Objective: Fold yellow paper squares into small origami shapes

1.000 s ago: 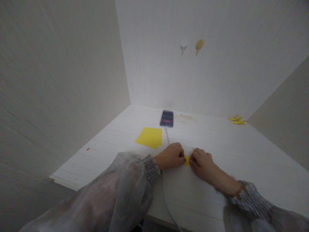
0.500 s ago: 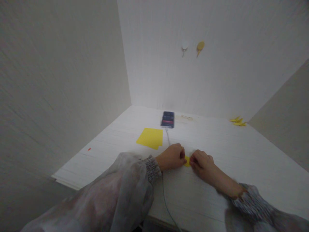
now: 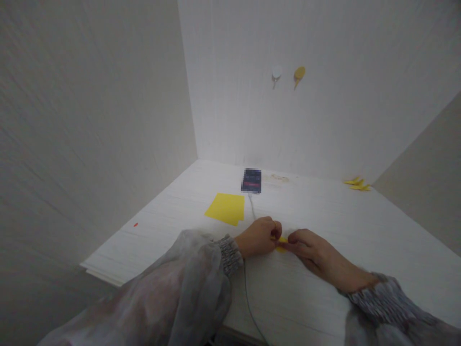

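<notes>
A small piece of yellow paper (image 3: 282, 244) lies between my two hands just above the white table, partly hidden by the fingers. My left hand (image 3: 261, 236) is closed, pinching the paper's left side with curled fingers. From the other side, my right hand (image 3: 311, 250) has its thumb stretched along the paper and its index finger bent over the right edge. Left of my hands a larger stack or sheet of yellow paper (image 3: 226, 208) rests flat, with a notch at its near right corner.
A phone with a blurred screen (image 3: 251, 180) sits near the back wall; its cable (image 3: 248, 298) runs under my left wrist to the front edge. Folded yellow paper shapes (image 3: 357, 184) lie at the far right corner. Two hooks (image 3: 299, 73) hang on the wall. A red speck (image 3: 136, 224) is at left.
My right hand has shifted slightly right, and its thumb now reaches out across the small yellow paper toward my left fingers. My left hand keeps its pinch. The view has tilted a little.
</notes>
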Available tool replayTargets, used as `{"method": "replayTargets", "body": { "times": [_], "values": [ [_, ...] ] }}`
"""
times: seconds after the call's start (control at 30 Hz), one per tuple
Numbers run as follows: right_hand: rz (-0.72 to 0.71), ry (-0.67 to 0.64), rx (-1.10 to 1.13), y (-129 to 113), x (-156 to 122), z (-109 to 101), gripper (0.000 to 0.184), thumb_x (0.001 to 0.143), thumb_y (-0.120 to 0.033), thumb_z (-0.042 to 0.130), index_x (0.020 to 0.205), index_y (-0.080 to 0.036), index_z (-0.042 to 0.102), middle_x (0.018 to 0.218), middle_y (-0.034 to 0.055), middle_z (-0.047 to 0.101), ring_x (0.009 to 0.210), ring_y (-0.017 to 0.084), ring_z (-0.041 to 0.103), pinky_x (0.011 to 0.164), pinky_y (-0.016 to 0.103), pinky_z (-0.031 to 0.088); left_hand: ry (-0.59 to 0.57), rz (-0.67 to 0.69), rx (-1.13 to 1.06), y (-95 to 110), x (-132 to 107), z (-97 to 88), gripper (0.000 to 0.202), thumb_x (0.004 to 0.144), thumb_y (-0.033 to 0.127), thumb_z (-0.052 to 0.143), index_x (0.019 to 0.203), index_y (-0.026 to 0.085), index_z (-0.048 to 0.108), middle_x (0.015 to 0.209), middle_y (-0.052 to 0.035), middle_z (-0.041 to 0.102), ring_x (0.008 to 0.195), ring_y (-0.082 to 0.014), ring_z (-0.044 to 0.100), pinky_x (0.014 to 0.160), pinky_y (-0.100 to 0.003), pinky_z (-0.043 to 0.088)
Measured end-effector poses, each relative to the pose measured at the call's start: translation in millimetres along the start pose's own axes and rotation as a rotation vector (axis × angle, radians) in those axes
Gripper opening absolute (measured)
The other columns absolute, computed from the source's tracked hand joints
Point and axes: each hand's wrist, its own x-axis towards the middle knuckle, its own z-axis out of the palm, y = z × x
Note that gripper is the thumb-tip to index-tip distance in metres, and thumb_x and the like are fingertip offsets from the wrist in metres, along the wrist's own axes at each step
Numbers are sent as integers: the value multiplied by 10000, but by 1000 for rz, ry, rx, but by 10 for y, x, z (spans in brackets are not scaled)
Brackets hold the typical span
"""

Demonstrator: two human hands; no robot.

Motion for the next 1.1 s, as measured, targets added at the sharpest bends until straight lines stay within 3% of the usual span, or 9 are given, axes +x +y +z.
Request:
{"method": "replayTargets", "body": {
  "times": [0.3, 0.6, 0.77, 1.1],
  "values": [
    [21, -85, -11, -98, 32, -70, 289, 703, -38, 422, 892, -172, 595, 847, 72, 519, 821, 186, 476, 736, 338, 397, -4, 11, -71, -11, -2, -11, 79, 633, 143, 509, 710, 154, 521, 735, -2, 471, 659, -91, 458, 600, -189, 384],
    [33, -97, 29, -56, -2, -108, 315, 702, -33, 427, 912, -188, 603, 891, 68, 518, 853, 175, 478, 764, 328, 392, -121, -2, -175, -39, -7, -80, 175, 612, 91, 508, 774, 153, 530, 784, -7, 520, 674, -100, 476, 611, -203, 390],
    [5, -99, 44, -1, -50, -97, 355, 707, -32, 425, 976, -199, 585, 944, 73, 511, 893, 180, 474, 788, 336, 395, -123, 27, -212, -61, -18, -85, 201, 605, 80, 512, 791, 157, 506, 771, 1, 502, 688, -100, 466, 625, -203, 389],
    [21, -55, 43, -48, -42, -49, 324, 716, -20, 383, 917, -171, 588, 899, 83, 523, 849, 179, 487, 746, 334, 421, -165, 35, -280, -95, -16, -94, 263, 585, 58, 535, 820, 155, 470, 727, 19, 468, 673, -86, 442, 617, -201, 381]
  ]
}}
